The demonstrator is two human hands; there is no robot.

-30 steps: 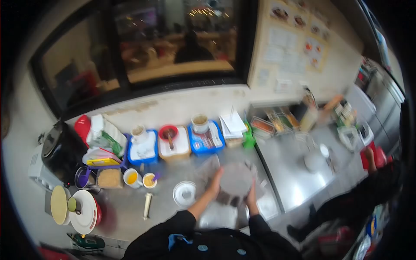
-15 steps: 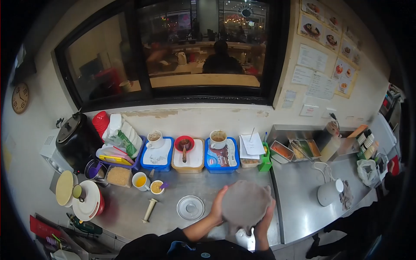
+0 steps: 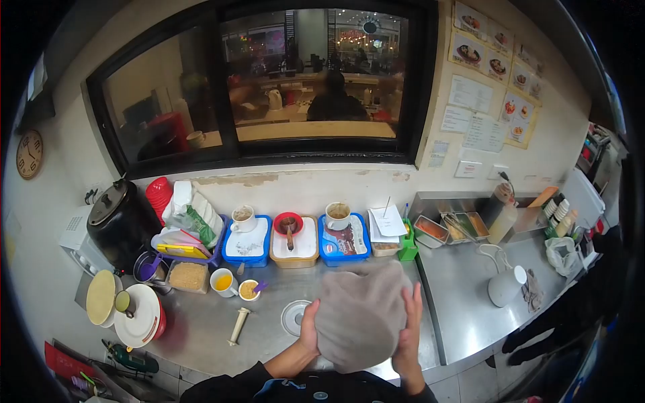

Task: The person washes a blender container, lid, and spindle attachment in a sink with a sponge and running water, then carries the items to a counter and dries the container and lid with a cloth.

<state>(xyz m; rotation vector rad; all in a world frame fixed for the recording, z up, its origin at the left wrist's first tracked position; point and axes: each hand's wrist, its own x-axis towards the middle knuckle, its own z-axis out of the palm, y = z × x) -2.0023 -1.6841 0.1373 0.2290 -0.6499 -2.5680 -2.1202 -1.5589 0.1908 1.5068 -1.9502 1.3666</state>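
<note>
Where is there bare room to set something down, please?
The steel counter is bare between the white lid and cream-coloured tool, and between the dark seam and white appliance. The back row of tubs is crowded; the grey cloth hides some of the counter.

Lights (image 3: 361, 33) glint beyond the dark-framed window (image 3: 269, 87); pale wall (image 3: 302, 193) peeling beneath; round clock (image 3: 29, 154) hangs left; steel desk (image 3: 201, 329) gleams; tiled floor (image 3: 474, 387) below.
</note>
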